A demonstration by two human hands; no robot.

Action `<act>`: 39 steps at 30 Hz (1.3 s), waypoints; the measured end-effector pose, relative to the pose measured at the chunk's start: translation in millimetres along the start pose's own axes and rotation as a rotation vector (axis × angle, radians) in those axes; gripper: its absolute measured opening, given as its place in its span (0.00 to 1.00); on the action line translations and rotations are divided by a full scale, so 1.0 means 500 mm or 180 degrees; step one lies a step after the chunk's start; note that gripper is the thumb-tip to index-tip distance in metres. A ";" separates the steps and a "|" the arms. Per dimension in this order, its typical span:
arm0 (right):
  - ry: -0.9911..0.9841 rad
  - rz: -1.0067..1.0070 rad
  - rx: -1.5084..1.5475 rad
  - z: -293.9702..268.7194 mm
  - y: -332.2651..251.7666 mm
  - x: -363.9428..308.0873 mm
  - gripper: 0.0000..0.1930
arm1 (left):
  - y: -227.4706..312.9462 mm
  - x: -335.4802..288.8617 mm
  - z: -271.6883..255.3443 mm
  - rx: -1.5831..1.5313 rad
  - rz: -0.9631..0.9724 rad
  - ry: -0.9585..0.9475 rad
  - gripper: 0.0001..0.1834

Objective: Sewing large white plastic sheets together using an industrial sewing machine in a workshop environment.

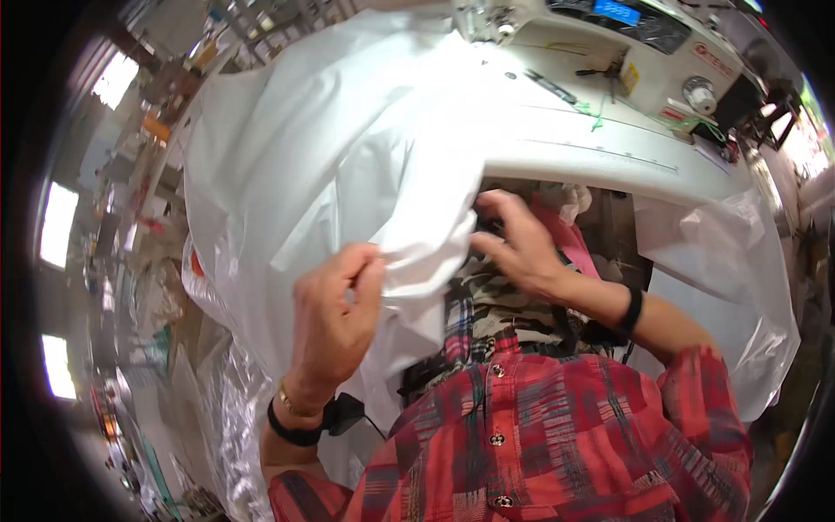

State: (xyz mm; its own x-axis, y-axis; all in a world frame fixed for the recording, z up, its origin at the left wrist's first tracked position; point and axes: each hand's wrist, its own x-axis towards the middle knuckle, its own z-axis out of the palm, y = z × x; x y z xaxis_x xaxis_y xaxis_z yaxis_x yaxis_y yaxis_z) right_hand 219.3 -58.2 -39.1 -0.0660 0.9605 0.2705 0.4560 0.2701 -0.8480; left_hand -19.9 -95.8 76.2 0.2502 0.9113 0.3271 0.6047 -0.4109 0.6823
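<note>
A big white sheet of smooth, thin material (287, 165) drapes over the sewing table and hangs down in front of me. My left hand (333, 315) is closed, thumb and fingertips pinching a fold near the sheet's hanging edge. To the right, my right hand (524, 248) has its thumb and fingers apart, with the fingertips beside that same edge. Whether those fingertips touch the sheet is hard to tell, and nothing shows held between them. Under the bright lamp, the sheet's far end lies near the sewing machine's needle area (497, 33).
The white sewing machine (670, 54) fills the far right. On its table (591, 157), a dark slim tool (550, 87) lies near green threads (597, 115). Translucent plastic sheeting (726, 287) hangs at the right, and crumpled clear plastic (239, 426) lies at the lower left.
</note>
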 end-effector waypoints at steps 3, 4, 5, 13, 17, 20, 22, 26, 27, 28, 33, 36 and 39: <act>-0.2288 0.0066 -0.0010 0.113 -0.014 0.096 0.21 | 0.060 0.059 -0.055 0.0971 0.0790 0.0083 0.05; -0.2503 -0.0164 0.0463 0.183 -0.049 0.137 0.17 | 0.079 0.081 -0.069 0.1296 0.1044 0.0090 0.05; -0.2386 -0.1189 0.1044 0.249 -0.094 0.179 0.16 | 0.089 0.112 -0.079 0.1518 0.1994 -0.0072 0.07; -0.1955 -0.2782 0.1769 0.377 -0.125 0.118 0.18 | 0.028 0.062 -0.040 0.1518 0.1730 -0.1647 0.06; -0.2095 -0.1907 0.0966 0.237 -0.015 0.070 0.19 | -0.064 -0.031 0.058 0.1421 0.1257 -0.1315 0.07; -0.3836 -0.1001 -0.0962 0.092 0.018 0.097 0.20 | -0.105 -0.086 0.102 0.1322 0.0737 -0.0714 0.05; -0.3582 -0.1099 -0.1038 0.022 0.011 0.116 0.15 | -0.120 -0.110 0.125 0.1176 0.0434 -0.0218 0.04; -0.1717 -0.2455 -0.0968 -0.037 -0.019 0.131 0.08 | -0.133 -0.138 0.145 -0.0877 -0.1149 -0.0108 0.06; -0.1659 -0.2723 -0.0974 -0.028 -0.025 0.129 0.08 | -0.137 -0.142 0.146 -0.1519 -0.1769 -0.0195 0.08; -0.1565 -0.2995 -0.0973 -0.019 -0.029 0.127 0.08 | -0.140 -0.146 0.147 -0.1776 -0.1874 -0.0253 0.08; -0.1868 -0.3378 -0.0826 0.032 -0.028 0.095 0.10 | -0.153 -0.157 0.137 -0.2694 -0.2373 -0.0525 0.09; -0.2057 -0.3339 -0.0686 0.045 -0.025 0.087 0.10 | -0.151 -0.155 0.130 -0.3009 -0.2503 -0.0631 0.10; -0.2224 -0.3345 -0.0715 0.047 -0.027 0.083 0.07 | -0.137 -0.148 0.121 -0.2841 -0.2462 -0.0670 0.10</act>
State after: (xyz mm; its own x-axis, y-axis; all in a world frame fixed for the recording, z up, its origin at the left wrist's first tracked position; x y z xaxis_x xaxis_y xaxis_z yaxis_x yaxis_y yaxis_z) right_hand 189.5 -20.3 -27.1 -0.9023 0.1431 0.4066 0.0359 0.9649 -0.2600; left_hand -34.0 -133.2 -34.5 0.2208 0.8774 -0.4260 -0.0674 0.4495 0.8908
